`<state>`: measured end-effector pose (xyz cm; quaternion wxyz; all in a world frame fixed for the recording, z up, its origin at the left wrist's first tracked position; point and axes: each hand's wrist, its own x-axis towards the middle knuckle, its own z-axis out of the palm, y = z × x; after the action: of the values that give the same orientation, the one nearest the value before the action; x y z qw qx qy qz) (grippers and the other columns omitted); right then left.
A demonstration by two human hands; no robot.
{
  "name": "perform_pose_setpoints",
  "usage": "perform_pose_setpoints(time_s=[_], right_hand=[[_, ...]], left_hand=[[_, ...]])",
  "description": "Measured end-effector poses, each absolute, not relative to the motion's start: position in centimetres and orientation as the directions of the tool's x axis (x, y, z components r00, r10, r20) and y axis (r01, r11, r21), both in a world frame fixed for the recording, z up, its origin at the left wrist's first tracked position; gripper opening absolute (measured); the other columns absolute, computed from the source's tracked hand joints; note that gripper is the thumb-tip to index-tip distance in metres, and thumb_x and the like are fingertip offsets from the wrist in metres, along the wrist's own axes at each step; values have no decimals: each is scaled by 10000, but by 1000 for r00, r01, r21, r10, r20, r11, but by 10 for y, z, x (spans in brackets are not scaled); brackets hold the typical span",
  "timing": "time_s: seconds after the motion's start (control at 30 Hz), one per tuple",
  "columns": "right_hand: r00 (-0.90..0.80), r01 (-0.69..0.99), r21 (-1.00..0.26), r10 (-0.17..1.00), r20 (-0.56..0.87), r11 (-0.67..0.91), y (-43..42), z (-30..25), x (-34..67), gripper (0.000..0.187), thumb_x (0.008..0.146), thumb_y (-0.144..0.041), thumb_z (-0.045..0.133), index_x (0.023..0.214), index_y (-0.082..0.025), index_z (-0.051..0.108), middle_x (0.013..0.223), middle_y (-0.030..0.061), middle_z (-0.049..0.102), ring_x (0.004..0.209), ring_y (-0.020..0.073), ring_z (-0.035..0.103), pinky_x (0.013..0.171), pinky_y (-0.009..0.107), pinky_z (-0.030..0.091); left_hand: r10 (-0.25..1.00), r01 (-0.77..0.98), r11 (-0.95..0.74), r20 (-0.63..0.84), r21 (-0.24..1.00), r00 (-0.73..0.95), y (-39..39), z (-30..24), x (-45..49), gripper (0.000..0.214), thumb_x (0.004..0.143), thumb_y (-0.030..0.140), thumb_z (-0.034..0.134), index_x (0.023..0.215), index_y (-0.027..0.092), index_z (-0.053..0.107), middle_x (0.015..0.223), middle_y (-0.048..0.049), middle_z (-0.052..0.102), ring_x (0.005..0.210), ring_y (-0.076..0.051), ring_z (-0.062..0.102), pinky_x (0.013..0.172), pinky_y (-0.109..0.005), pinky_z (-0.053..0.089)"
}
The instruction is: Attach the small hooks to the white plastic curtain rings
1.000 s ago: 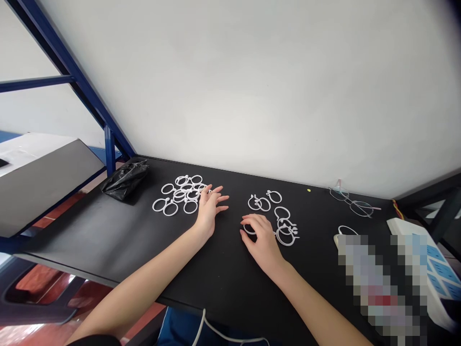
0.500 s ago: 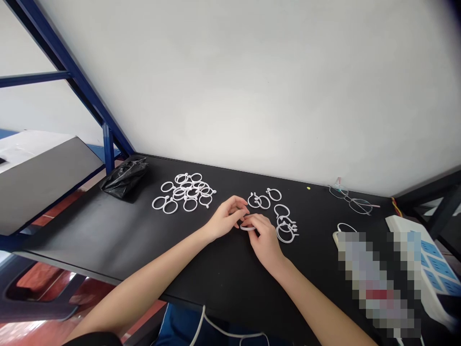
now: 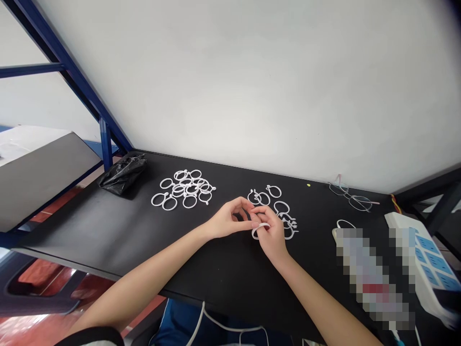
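Observation:
A white curtain ring [image 3: 254, 233] is held between my two hands, low over the black table. My left hand [image 3: 230, 218] pinches at it with thumb and fingers. My right hand [image 3: 272, 235] grips it from the other side, its thumb passing through the loop. Fingers cover the ring's small end piece. Just right of my right hand lies a loose group of similar rings [image 3: 281, 207], several with small prongs sticking out; my hand partly covers it. A larger heap of white rings [image 3: 189, 201] lies further left, many with a round knob.
On the black table [image 3: 118, 240] a crumpled black plastic bag [image 3: 124, 175] lies far left. Eyeglasses [image 3: 359, 203], a blurred-out object [image 3: 374, 278] with a cable and a white power strip [image 3: 399, 226] are on the right. A pale wall rises behind.
The ring has turned up over my right thumb and moved slightly right. Both hands have come closer together, my left thumb now reaching the ring. The view has shifted a little.

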<state>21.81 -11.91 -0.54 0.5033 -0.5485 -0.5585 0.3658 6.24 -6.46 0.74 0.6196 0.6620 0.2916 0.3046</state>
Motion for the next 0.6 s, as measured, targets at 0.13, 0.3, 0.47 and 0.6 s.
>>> perform_pose_setpoints(time_s=[0.13,0.3,0.47,0.6], right_hand=[[74,106,-994,996,48,40,-119,-1,218,153,851,-357,564,835,-205,552,456,-87,401,378,76,292,403,220,217],[70,39,-998,996,47,44,-118,-2,218,152,852,-342,553,795,-201,557,434,-105,315,372,72,262,404,222,200],[48,109,-990,995,92,86,-117,-7,215,152,847,-314,568,759,-189,578,490,-79,366,417,81,312,433,234,243],[-58,149,-980,990,125,132,-117,-6,213,153,843,-287,579,733,-182,594,661,2,578,606,148,540,571,275,420]], left_hand=[[742,23,-132,84,991,665,-69,8,62,490,736,406,771,1087,178,516,990,-55,618,775,-125,588,541,-195,424],[732,37,-390,286,920,619,-74,5,63,687,663,446,818,1223,218,492,1214,-113,532,973,-206,590,610,-245,527],[589,106,-701,489,706,644,-76,3,63,724,651,534,802,1252,234,532,1372,-156,446,1133,-279,542,833,-373,545],[482,118,-817,558,564,675,-79,2,65,610,683,581,758,1151,216,621,1344,-156,502,1118,-281,544,897,-404,511]])
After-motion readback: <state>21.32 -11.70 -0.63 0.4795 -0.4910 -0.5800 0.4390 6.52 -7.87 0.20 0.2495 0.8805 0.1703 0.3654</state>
